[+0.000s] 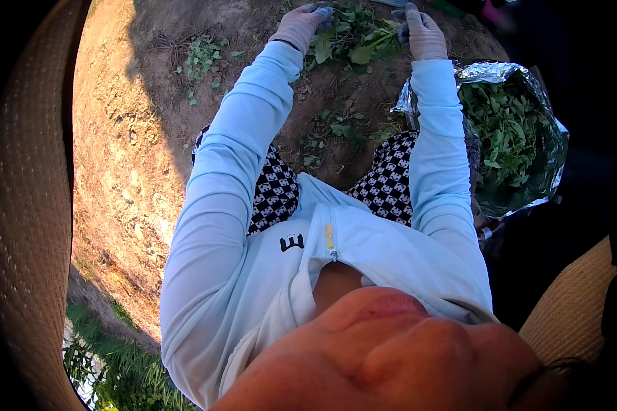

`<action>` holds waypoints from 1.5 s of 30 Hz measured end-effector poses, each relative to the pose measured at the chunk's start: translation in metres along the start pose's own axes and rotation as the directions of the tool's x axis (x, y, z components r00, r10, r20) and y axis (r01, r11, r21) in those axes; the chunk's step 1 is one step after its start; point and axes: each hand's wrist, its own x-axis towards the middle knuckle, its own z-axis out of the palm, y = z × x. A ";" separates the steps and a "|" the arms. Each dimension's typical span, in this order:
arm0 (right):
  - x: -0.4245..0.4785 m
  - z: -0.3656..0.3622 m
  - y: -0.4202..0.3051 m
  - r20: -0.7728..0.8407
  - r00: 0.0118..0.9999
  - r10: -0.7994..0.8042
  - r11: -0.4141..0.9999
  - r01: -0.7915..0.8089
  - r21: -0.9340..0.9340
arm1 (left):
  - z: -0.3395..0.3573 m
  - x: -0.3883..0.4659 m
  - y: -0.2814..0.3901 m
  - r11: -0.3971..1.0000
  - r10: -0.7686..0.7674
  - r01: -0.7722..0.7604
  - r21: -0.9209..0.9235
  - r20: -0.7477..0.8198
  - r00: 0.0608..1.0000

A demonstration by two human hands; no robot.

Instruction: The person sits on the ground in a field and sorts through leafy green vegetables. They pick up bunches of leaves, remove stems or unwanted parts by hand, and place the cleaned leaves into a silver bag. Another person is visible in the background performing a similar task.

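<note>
Both my hands wear pale knit gloves with blue-grey fingers and reach to the ground ahead of me. A loose heap of leafy green plants (357,36) lies between them on bare soil. My left hand (304,24) is at the heap's left side with its fingers bent; whether they grip a stem is unclear. At the right side, the fingers of my right hand (422,32) come close to the pale stem ends, but I cannot tell whether they hold them. A pale bluish object (391,2), cut off by the top edge, shows beside the right fingertips.
Beside my right arm stands a foil-lined bag (559,154) with green leaves (504,133) inside. Scattered leaves (342,128) lie between my knees, and a small leafy clump (203,55) sits left. Sunlit soil (123,169) spreads left; a woven hat brim (28,205) frames the view.
</note>
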 end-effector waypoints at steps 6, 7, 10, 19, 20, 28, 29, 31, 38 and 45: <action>-0.008 0.001 -0.009 0.246 0.965 0.086 0.985 -0.119 0.122 | 0.051 -0.043 0.052 0.769 0.193 -0.161 0.619 0.015 0.981; -0.010 0.000 -0.009 0.246 0.969 0.037 0.985 -0.077 0.156 | 0.054 -0.046 0.049 0.725 0.262 -0.269 0.634 0.108 0.959; -0.016 0.002 -0.021 0.218 0.975 -0.034 0.971 -0.019 0.237 | 0.065 -0.084 0.073 0.667 0.321 -0.479 0.570 0.361 0.876; -0.043 0.014 -0.053 0.338 0.939 -0.067 0.911 -0.080 0.404 | 0.073 -0.143 0.084 0.409 0.561 -0.557 0.723 0.281 0.778; -0.053 0.017 -0.063 0.315 0.948 -0.051 0.910 -0.086 0.405 | 0.074 -0.147 0.083 0.429 0.575 -0.546 0.720 0.248 0.779; -0.070 0.027 -0.063 0.360 0.908 -0.215 0.793 -0.052 0.606 | 0.054 -0.145 0.051 0.275 0.677 -0.561 0.781 0.257 0.689; -0.072 0.031 -0.063 0.360 0.898 -0.255 0.765 -0.040 0.643 | 0.051 -0.147 0.052 0.337 0.666 -0.586 0.737 0.253 0.701; -0.068 0.026 -0.055 0.458 0.836 -0.300 0.692 -0.140 0.708 | 0.055 -0.146 0.049 0.469 0.646 -0.641 0.607 0.260 0.718; -0.101 0.050 -0.104 0.198 0.969 -0.148 0.795 -0.002 0.607 | 0.035 -0.158 0.037 0.922 0.325 -0.312 0.230 -0.018 0.946; -0.065 0.029 -0.049 0.515 0.753 -0.409 0.889 0.456 0.041 | 0.024 -0.146 0.044 0.980 0.190 -0.184 -0.074 0.083 0.978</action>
